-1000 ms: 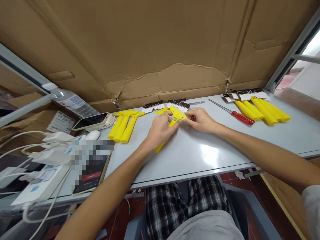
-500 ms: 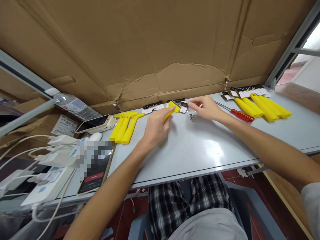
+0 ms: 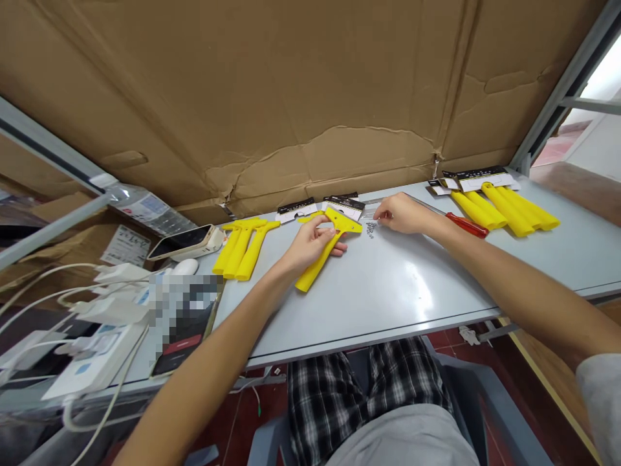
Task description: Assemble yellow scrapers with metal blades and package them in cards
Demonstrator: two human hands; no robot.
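My left hand (image 3: 315, 243) is closed round a yellow plastic scraper (image 3: 317, 265), its T-shaped head tilted up and its handle slanting down to the left. Part of another yellow piece (image 3: 310, 217) shows behind that hand. My right hand (image 3: 402, 213) has its fingertips pinched together beside a small pile of screws (image 3: 369, 230); what they hold, if anything, is too small to make out. Black-and-white packaging cards (image 3: 343, 208) lie at the back of the table, just beyond the scraper head. A red-handled screwdriver (image 3: 466, 224) lies partly behind my right wrist.
Several yellow handles (image 3: 514, 210) with cards lie at the right. More yellow scraper handles (image 3: 247, 249) lie at the left, near a phone (image 3: 182, 241), a white power strip (image 3: 97, 362) with cables and a plastic bottle (image 3: 145, 207). A cardboard wall (image 3: 291, 97) stands behind the table.
A yellow scraper now shows fully in my left hand, nearer me, where only part of a yellow piece was visible. My right hand has shifted slightly right and down, beside the screws.
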